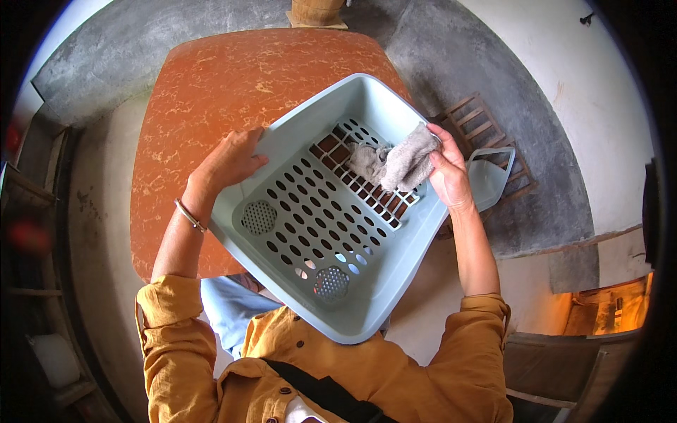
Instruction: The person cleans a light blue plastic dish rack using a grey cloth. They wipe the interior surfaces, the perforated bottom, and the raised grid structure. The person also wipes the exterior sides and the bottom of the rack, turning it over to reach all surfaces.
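A pale blue-grey plastic basket (377, 292) is held at an angle over the near edge of the table, partly above my lap. Oval holes, a square grid section and two flower-shaped patches pierce its bottom. My left hand (229, 161) grips the basket's left rim, thumb on the inner side and fingers over the outside. In my right hand (450, 175), at the right wall, a grey fluffy cloth (410, 158) is pinched between thumb and fingers. The crumpled cloth hangs inside the basket across the grid part.
A reddish-brown marbled table (211, 99) lies beneath and beyond the basket. To the right stand a wooden slatted rack (479, 123) and a clear-looking plastic container (488, 180). A wooden tub (317, 11) is at the far side, and dark shelving (42, 282) lines the left.
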Tool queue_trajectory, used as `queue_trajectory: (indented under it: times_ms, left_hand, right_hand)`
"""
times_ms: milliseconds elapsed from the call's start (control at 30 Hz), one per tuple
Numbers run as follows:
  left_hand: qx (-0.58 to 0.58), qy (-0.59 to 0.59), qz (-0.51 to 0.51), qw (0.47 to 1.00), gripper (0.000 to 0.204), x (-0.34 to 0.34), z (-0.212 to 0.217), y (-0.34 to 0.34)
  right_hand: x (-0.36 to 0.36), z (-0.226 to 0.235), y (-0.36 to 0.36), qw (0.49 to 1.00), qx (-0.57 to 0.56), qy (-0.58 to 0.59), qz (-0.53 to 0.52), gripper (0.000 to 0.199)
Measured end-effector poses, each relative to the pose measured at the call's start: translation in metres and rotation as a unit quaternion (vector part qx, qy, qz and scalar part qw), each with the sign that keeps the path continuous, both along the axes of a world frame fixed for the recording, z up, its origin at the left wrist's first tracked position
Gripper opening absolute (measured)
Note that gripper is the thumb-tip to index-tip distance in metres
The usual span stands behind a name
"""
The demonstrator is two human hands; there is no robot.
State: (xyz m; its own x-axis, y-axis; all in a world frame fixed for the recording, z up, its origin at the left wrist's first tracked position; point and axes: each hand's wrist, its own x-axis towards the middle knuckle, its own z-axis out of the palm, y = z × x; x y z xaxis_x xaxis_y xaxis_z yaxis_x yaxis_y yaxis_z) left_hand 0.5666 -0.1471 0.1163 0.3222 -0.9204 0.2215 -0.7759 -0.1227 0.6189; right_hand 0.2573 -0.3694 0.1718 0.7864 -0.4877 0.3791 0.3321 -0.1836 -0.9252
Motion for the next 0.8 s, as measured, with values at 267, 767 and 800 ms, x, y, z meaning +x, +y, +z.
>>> queue_trajectory:
  times_ms: [267, 767, 800]
  left_hand:
    - [-0.053, -0.067, -0.031, 0.996, 0.042, 0.015, -0.018, -0.008]
    - [0.001, -0.133, 0.091, 0.987, 0.069, 0.003, 0.022, 0.007]
    - [-0.015, -0.15, 0.099, 0.984, 0.07, 0.002, 0.017, 0.015]
  right_hand:
    - [0.004, -0.012, 0.021, 0.931, 0.184, 0.309, -0.065, 0.024]
    - [0.044, 0.015, 0.055, 0.978, 0.181, -0.101, -0.003, 0.032]
    - [0.05, 0.016, 0.061, 0.978, 0.16, -0.121, -0.05, 0.026]
